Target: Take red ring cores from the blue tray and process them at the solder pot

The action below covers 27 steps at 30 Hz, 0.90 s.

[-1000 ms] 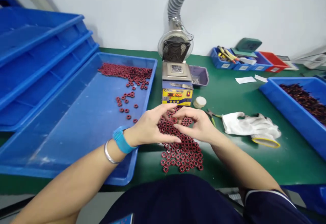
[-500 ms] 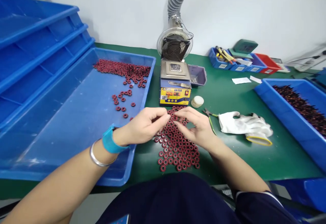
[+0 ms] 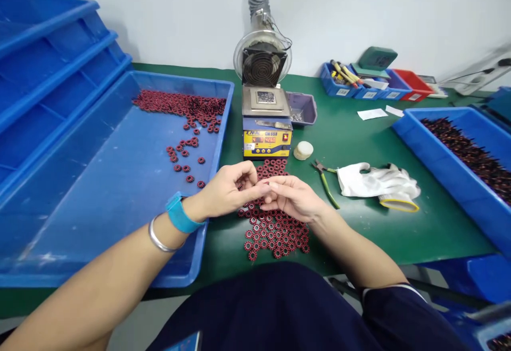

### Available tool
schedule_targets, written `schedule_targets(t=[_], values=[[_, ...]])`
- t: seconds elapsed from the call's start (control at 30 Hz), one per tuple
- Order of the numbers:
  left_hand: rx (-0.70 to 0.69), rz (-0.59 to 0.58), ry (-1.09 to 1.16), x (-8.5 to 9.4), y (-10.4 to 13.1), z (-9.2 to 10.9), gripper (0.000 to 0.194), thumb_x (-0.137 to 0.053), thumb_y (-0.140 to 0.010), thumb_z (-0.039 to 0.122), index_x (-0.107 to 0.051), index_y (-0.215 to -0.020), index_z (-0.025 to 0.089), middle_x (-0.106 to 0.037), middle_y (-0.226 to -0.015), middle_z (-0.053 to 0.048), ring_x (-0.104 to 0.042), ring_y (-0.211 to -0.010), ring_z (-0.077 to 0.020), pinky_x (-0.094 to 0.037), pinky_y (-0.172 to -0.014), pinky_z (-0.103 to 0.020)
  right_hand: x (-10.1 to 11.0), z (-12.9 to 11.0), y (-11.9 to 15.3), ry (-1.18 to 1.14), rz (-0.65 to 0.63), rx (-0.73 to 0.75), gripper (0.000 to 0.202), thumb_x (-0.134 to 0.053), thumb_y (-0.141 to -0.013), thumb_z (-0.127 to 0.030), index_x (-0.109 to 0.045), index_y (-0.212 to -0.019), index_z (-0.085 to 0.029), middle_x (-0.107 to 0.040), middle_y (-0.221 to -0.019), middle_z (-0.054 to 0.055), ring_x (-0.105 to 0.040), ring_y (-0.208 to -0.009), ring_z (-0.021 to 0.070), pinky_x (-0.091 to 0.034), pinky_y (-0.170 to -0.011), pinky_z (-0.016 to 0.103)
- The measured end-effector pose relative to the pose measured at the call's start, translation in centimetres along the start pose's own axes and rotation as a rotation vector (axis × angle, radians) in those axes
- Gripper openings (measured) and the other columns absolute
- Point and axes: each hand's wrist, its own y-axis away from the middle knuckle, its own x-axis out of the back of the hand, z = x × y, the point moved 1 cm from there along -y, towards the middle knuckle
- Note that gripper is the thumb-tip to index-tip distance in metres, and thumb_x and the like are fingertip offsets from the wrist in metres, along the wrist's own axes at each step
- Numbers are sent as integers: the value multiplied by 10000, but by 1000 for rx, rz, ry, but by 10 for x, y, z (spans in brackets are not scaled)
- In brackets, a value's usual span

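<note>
Many small red ring-shaped parts (image 3: 275, 236) lie in a pile on the green table, in front of a yellow and blue heating unit (image 3: 266, 141) with a lit display. Over the pile, my left hand (image 3: 235, 189) has its fingertips pinched together, pointing right. My right hand (image 3: 293, 197) meets it there, fingertips closed and touching those of the left. Whatever is between the fingertips is too small and hidden to name. More red rings (image 3: 179, 105) lie in the large blue tray (image 3: 228, 111) on the left.
Stacked blue bins (image 3: 85, 37) stand at the far left. Right of the unit are a purple bin (image 3: 311, 109), round white pads (image 3: 303, 150), green-handled pliers (image 3: 328, 187) and white gloves (image 3: 375, 181). A blue bin (image 3: 443, 167) of dark copper parts is at the right.
My hands have come together, and the right fingers, apart before, have closed against the left fingertips. The whole view has shifted slightly, and the unit's display reads differently.
</note>
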Motion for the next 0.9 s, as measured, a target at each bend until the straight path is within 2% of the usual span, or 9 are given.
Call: schedule_targets(t=[0.13, 0.23, 0.43, 0.73, 0.83, 0.9], values=[[50, -42, 68, -5, -3, -3, 393, -462, -934, 407, -472, -626, 164, -508, -549, 29, -422, -498, -71, -361, -487, -194, 0, 7, -1, -18, -29, -50, 278, -823, -700, -384, -728, -804, -144, -752, -795, 34, -685, -662, 75, -616, -696, 233], [58, -68, 65, -8, -3, -4, 415, -416, -953, 394, -483, -616, 161, -539, -551, 13, -447, -500, -77, -383, -501, -198, 0, 9, -1, -48, -52, -81, 303, -826, -698, -382, -721, -830, -131, -755, -813, 45, -673, -651, 67, -613, -691, 232], [42, -85, 61, -8, -4, -3, 405, -442, -943, 362, -479, -591, 166, -542, -522, 12, -456, -487, -81, -376, -488, -196, 0, 11, -1, -56, -62, -111, 313, -816, -708, -393, -708, -841, -131, -751, -803, 37, -665, -639, 69, -612, -689, 241], [98, -75, 122, -10, -3, -7, 440, -476, -931, 424, -480, -577, 163, -527, -500, 12, -460, -462, -78, -360, -456, -193, -2, 14, -1, -63, -94, -104, 313, -803, -721, -401, -719, -861, -134, -746, -807, 41, -664, -655, 74, -598, -699, 241], [104, -33, 160, -9, -4, -6, 430, -526, -903, 427, -465, -567, 165, -502, -499, 24, -447, -453, -69, -354, -442, -185, -1, 15, 0, -64, -97, -98, 314, -793, -732, -405, -723, -878, -136, -744, -815, 42, -660, -660, 71, -586, -726, 243], [115, 38, 228, -7, -5, -4, 384, -584, -864, 417, -478, -594, 164, -502, -509, 36, -442, -441, -60, -364, -435, -179, 0, 16, -1, -70, -76, -73, 316, -782, -743, -410, -721, -904, -145, -742, -836, 40, -659, -685, 72, -574, -747, 247]])
